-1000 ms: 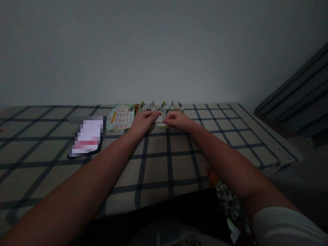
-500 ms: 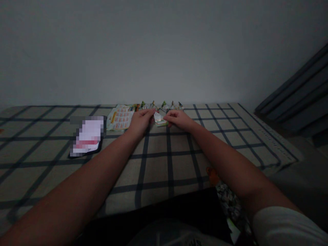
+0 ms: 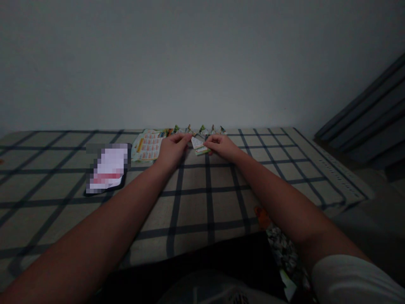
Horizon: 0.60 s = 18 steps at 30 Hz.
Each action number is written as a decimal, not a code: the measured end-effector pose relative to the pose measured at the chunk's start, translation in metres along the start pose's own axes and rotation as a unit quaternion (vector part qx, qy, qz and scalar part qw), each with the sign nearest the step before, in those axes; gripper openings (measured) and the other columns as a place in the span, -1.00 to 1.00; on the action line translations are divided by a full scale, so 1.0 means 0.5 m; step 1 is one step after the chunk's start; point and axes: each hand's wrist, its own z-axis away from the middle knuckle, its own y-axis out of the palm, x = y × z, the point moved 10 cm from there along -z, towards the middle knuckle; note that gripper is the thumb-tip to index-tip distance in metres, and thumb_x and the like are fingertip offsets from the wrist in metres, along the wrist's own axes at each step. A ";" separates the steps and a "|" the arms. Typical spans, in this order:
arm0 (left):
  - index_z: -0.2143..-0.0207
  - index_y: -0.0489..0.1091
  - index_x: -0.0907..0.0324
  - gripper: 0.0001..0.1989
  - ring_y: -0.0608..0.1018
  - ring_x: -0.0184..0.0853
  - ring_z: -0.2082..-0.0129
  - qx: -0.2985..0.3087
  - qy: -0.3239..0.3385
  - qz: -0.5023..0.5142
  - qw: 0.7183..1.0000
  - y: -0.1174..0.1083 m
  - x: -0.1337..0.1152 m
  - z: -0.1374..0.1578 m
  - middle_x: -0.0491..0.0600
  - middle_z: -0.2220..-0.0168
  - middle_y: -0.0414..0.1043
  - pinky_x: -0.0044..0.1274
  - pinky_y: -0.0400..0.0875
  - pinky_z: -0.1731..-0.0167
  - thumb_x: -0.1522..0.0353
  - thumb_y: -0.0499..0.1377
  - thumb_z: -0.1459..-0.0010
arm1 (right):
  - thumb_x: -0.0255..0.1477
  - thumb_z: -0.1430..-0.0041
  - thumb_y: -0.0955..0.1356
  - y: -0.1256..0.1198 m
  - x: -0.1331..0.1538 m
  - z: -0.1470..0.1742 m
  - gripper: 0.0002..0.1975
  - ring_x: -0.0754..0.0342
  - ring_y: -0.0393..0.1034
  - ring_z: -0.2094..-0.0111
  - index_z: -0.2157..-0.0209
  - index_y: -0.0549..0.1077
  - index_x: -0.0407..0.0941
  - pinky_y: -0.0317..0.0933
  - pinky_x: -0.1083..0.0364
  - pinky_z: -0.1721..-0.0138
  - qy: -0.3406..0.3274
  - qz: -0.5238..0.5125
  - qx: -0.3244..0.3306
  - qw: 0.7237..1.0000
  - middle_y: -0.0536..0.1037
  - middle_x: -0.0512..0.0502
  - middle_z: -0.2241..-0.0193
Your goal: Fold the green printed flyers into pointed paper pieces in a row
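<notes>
Between my hands is a small folded piece of printed paper (image 3: 199, 146), white and green, coming to a point at its upper left. My left hand (image 3: 173, 147) has its thumb and fingers pinched together at that pointed corner. On the other side, my right hand (image 3: 221, 146) pinches the paper's right edge, thumb on top. Just behind the hands stands a row of several small folded paper shapes (image 3: 203, 128) with peaked tops. Printed sheets (image 3: 150, 145) with calendar-like grids lie left of my left hand, which covers part of their right edge.
A checked cloth (image 3: 193, 207) covers the table, which meets a plain wall (image 3: 202, 63). To the left lies a phone (image 3: 109, 169) with a blurred screen. A grey curtain (image 3: 367, 105) hangs at the right. Crumpled patterned material (image 3: 281, 245) lies below my right forearm.
The folded paper has turned slightly and shifted a little right, showing a sharper pointed corner. My right fingers have shifted slightly along its edge; my left hand has barely moved.
</notes>
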 end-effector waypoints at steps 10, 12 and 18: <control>0.41 0.58 0.19 -0.61 0.40 -0.35 0.48 -0.008 0.007 -0.010 1.000 -0.007 0.006 -0.005 -0.08 0.51 0.45 -0.51 0.24 0.44 0.02 0.33 -0.09 | -0.31 -0.15 0.41 0.002 -0.003 -0.003 -0.76 0.18 0.25 0.54 0.50 0.38 -0.13 0.18 0.16 0.43 0.003 -0.002 -0.001 1.000 0.36 0.07 0.58; 0.45 0.54 0.18 -0.60 0.39 -0.35 0.49 0.000 0.010 -0.020 1.000 -0.004 0.005 -0.005 -0.09 0.53 0.41 -0.52 0.23 0.46 0.02 0.29 -0.12 | -0.31 -0.15 0.41 0.004 -0.002 -0.002 -0.76 0.18 0.25 0.54 0.50 0.39 -0.14 0.16 0.16 0.44 0.002 0.002 0.003 1.000 0.35 0.07 0.59; 0.51 0.45 0.16 -0.54 0.37 -0.36 0.53 0.037 -0.027 0.044 0.998 0.016 0.005 0.002 -0.08 0.56 0.35 -0.52 0.24 0.47 -0.03 0.22 -0.15 | -0.24 -0.14 0.43 -0.006 -0.005 -0.002 -0.72 0.17 0.27 0.52 0.49 0.40 -0.13 0.16 0.16 0.44 0.001 0.007 -0.016 1.000 0.40 0.05 0.57</control>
